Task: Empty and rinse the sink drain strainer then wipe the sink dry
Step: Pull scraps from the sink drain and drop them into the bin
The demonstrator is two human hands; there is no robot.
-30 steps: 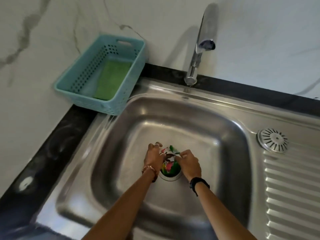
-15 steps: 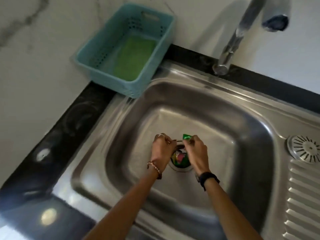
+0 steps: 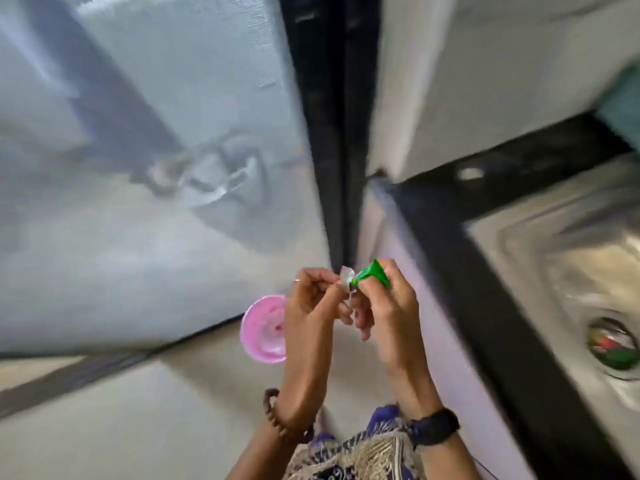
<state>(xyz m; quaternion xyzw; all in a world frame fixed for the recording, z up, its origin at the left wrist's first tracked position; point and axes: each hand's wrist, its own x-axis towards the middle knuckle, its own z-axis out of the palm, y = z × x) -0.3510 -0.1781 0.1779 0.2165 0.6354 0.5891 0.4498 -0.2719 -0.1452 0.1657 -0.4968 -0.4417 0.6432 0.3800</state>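
Note:
My left hand point(image 3: 310, 306) pinches a small white scrap point(image 3: 346, 276) between its fingertips. My right hand point(image 3: 388, 306) grips a crumpled green wrapper point(image 3: 372, 271). Both hands are held together left of the counter, above the floor and beside a pink round bin point(image 3: 263, 329). The steel sink point(image 3: 554, 258) lies at the right edge. Its drain strainer point(image 3: 611, 344) still sits in the drain with red and green scraps in it. The frame is blurred by motion.
A black counter edge point(image 3: 485, 271) runs between my hands and the sink. A dark vertical frame point(image 3: 325, 133) stands ahead, with a pale glass-like panel point(image 3: 138, 168) to its left. A corner of the teal basket point(image 3: 623, 98) shows at far right.
My hands lifted scraps out of the strainer and swung left, off the sink, to above the pink bin. The view turned left with them, so the sink now sits at the right edge.

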